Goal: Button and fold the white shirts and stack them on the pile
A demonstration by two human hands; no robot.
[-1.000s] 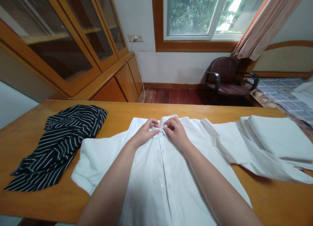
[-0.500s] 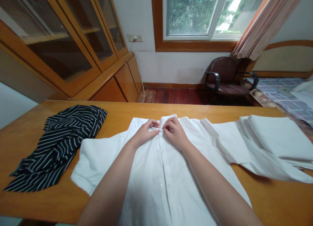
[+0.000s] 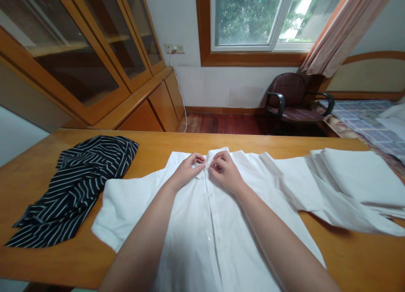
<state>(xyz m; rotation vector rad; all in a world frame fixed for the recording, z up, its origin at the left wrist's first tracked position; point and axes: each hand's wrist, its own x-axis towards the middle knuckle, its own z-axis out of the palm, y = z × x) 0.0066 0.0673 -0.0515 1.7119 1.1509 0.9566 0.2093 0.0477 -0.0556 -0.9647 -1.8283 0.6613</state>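
Observation:
A white buttoned shirt (image 3: pixel 202 224) lies flat, front up, on the wooden table (image 3: pixel 44 258), its collar toward the far edge. My left hand (image 3: pixel 186 170) pinches the collar's left side with curled fingers. My right hand (image 3: pixel 225 170) pinches the collar's right side, fingertips meeting the left hand's at the top button. Both hands are closed on the shirt collar. One sleeve (image 3: pixel 319 199) stretches out to the right.
A crumpled black-and-white striped garment (image 3: pixel 76 182) lies on the table's left part. Folded white cloth (image 3: pixel 360 178) sits at the right end. Beyond the table are a glass-door wooden cabinet (image 3: pixel 95 56), a dark office chair (image 3: pixel 291 100), a window and a bed (image 3: pixel 373 119).
My fingers have shifted slightly at the collar's top button, the right hand's fingertips curling a bit closer to the left's. Nothing else has moved.

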